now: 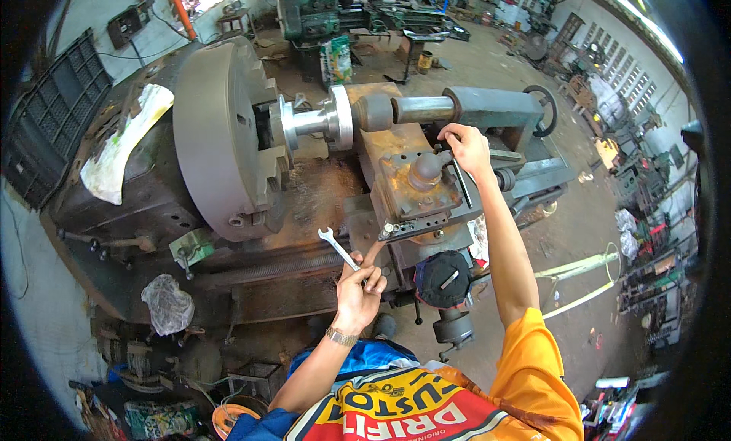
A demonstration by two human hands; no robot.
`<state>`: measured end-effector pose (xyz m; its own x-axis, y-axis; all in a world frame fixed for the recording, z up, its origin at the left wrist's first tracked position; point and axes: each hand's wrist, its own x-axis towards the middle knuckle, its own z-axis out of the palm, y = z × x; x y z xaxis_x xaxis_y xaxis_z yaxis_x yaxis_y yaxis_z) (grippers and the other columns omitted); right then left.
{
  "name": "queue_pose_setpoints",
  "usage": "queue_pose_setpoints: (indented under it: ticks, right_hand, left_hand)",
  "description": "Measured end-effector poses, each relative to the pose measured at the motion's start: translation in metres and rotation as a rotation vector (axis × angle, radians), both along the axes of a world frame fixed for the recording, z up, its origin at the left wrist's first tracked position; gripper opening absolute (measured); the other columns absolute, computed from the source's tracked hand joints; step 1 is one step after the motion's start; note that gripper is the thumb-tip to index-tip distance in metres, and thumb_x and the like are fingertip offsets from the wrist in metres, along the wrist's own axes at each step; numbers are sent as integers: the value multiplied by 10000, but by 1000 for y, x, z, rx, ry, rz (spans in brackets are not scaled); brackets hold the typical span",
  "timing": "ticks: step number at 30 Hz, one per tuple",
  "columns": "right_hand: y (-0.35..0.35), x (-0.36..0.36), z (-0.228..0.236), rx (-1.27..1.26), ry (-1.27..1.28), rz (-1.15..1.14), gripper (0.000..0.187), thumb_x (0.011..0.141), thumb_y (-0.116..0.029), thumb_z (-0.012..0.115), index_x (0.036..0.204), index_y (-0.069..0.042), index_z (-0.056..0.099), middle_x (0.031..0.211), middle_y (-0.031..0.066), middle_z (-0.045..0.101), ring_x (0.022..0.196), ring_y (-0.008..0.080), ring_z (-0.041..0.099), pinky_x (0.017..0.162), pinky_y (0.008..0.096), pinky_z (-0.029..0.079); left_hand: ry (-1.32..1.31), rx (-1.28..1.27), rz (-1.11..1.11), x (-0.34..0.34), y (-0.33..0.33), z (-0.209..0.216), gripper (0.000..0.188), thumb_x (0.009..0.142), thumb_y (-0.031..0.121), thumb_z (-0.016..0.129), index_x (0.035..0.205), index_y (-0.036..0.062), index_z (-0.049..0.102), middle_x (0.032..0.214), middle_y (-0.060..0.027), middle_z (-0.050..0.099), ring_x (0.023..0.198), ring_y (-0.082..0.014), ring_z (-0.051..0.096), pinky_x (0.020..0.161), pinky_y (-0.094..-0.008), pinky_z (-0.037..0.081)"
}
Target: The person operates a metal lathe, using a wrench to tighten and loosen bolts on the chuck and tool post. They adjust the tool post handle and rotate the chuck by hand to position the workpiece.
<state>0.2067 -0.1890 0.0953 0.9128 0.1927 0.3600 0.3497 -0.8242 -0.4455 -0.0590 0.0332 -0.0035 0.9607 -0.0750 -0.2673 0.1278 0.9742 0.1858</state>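
Observation:
My left hand [359, 295] is closed around an open-end wrench [335, 245], its jaw pointing up and left. The index finger reaches to the front corner of the lathe's square tool post [415, 190], by a bolt head [390, 229]. My right hand [467, 148] is at the tool post's far right side, fingers curled beside the domed clamp cap [425, 171]. A dark rod [462, 184] runs down from beneath it; what those fingers hold is hidden. Behind, a shiny flanged metal workpiece [311, 123] sits between the big chuck [217, 140] and the tailstock [487, 110].
A stained white cloth [126, 146] lies on the headstock at left. A crumpled plastic bag [167, 304] hangs at the lathe's front. A black round object [443, 279] stands near the carriage. Another green lathe [320, 15] is at the back; machine parts line the right wall.

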Motion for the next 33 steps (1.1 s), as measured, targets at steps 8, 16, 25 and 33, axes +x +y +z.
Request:
queue_pose_setpoints:
  ticks: [8,16,25,33]
  right_hand:
    - [0,10,-7,359,-108,115,181,890,-164,629,968,-23,713,866,84,733,781,208,690,730,338,520]
    - [85,-237,-54,1175,32,-60,315,934,-238,660,1021,64,639,823,107,634,749,169,609,682,293,489]
    - [138,-291,-56,1059,509,10,283,1021,-212,572,1146,38,616,1028,50,543,897,122,558,788,277,482]
    - [121,-285,-60,1223,398,-34,184,1041,-175,542,1070,6,563,964,62,611,806,116,588,709,290,501]
  left_hand:
    - [-64,80,-221,8,36,-4,287,921,-84,442,1089,125,543,1536,-236,396,557,-88,412,576,-265,414]
    - [-318,569,-576,-10,101,-3,202,998,61,437,1199,72,418,997,-205,654,490,-51,361,491,-205,389]
    - [-634,799,-931,8,92,29,366,1095,319,370,1231,3,493,863,-98,638,544,-69,470,525,-213,410]
    - [-884,1408,-681,23,82,37,280,1025,197,537,1152,-42,611,1010,-169,659,964,-311,653,880,-371,505]
